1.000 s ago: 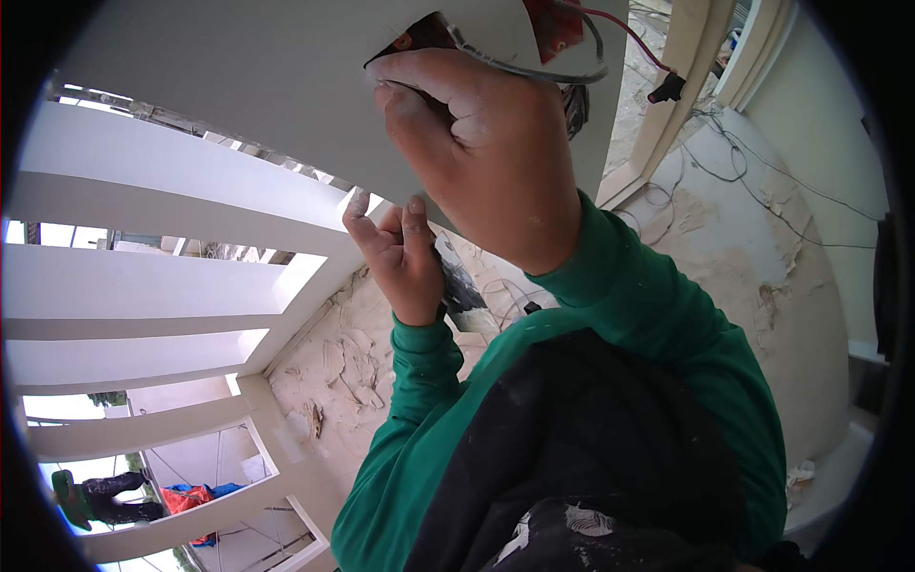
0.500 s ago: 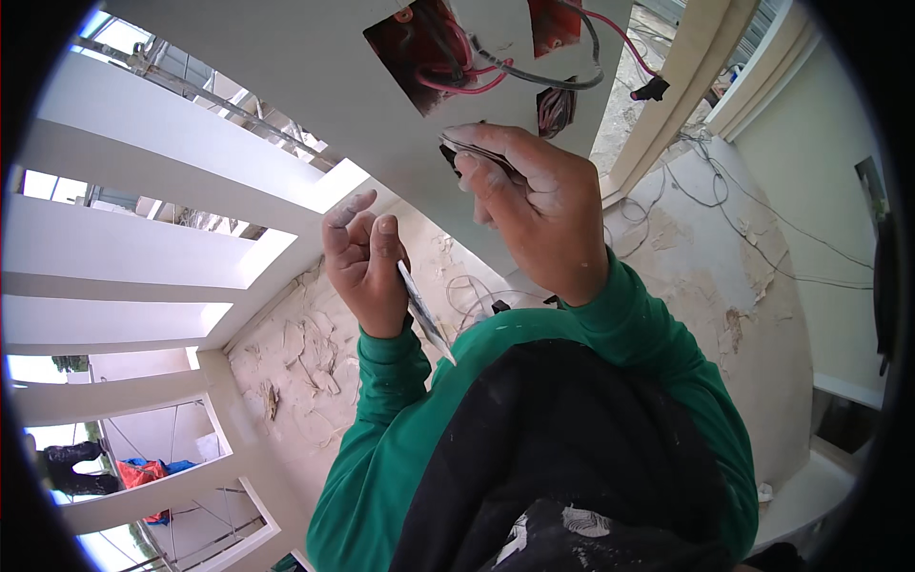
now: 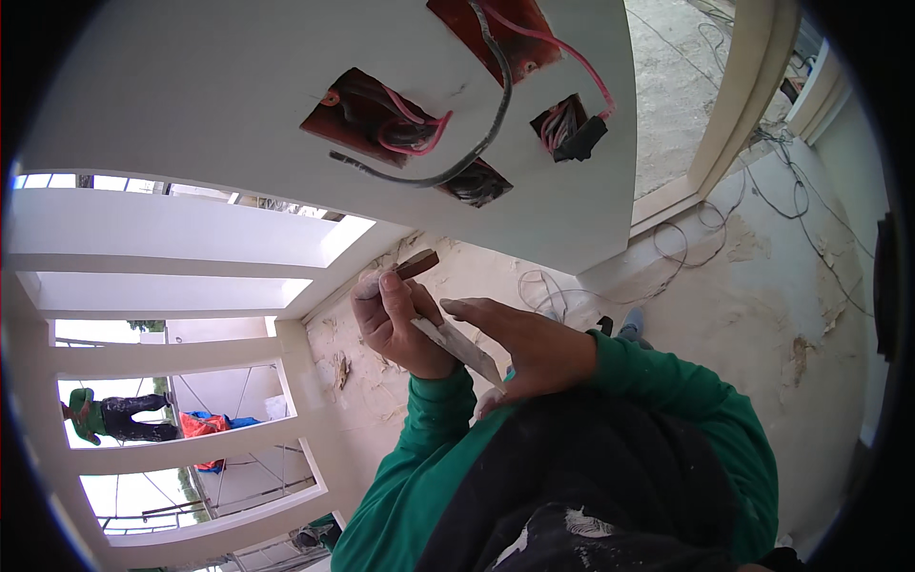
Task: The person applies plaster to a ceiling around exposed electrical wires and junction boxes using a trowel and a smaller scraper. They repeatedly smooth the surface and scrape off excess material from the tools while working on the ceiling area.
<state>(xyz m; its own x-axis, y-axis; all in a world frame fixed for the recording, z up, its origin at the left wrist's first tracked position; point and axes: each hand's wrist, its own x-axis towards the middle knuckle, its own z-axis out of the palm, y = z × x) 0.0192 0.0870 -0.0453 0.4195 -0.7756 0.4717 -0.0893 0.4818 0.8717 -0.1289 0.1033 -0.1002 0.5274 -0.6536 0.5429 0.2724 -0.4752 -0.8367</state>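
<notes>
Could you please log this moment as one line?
left hand: holding scraper | right hand: open beside scraper, contact unclear | wall: dark cable curving across red boxes

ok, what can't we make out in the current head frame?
All head view:
Middle of the flat tool: covered by the left hand's grip.
Right hand's palm: hidden by the hand itself, so contact with the tool is unclear.
Upper red box: cut off by the top edge.
Lower wall opening's inside: dark, crowded with wires.
Dark object, far right: lost at the fisheye rim.
Distant person's hands: too small.
</notes>
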